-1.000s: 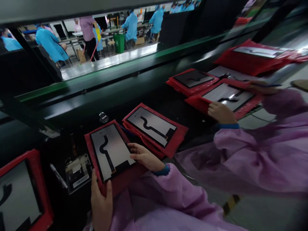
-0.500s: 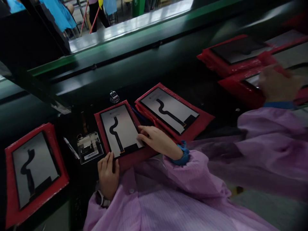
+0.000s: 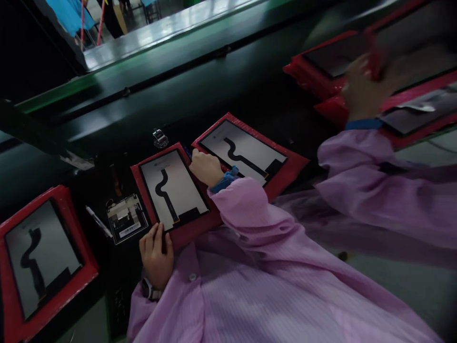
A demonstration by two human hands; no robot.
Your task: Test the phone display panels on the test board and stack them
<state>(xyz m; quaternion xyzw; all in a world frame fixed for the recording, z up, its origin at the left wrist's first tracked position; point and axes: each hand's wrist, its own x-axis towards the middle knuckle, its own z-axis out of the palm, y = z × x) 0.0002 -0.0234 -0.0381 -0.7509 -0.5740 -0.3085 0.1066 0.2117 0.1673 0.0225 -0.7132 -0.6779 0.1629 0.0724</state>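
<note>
A display panel with a curved black ribbon cable lies on red wrapping in front of me. The outstretched fingers of my left hand rest on its lower left corner. My right hand, fingers curled in, is at the panel's right edge, beside a second panel on red wrapping. Just past its fingertips shows the tip of a slim blue thing; whether my fingers grip it is hidden. Left of the panel lie a small circuit board with a white label and a white pen.
Another ribbon-cabled panel lies on red wrapping at far left. A small clear-and-metal object stands behind the middle panel. At right, a co-worker's blurred hand handles a red-edged panel above more stacked panels. A green ledge runs behind.
My right hand has moved off the panel's face, up and left to its right edge, and its fingers have curled. My left hand stays. The co-worker's hand has moved left, lifting a panel.
</note>
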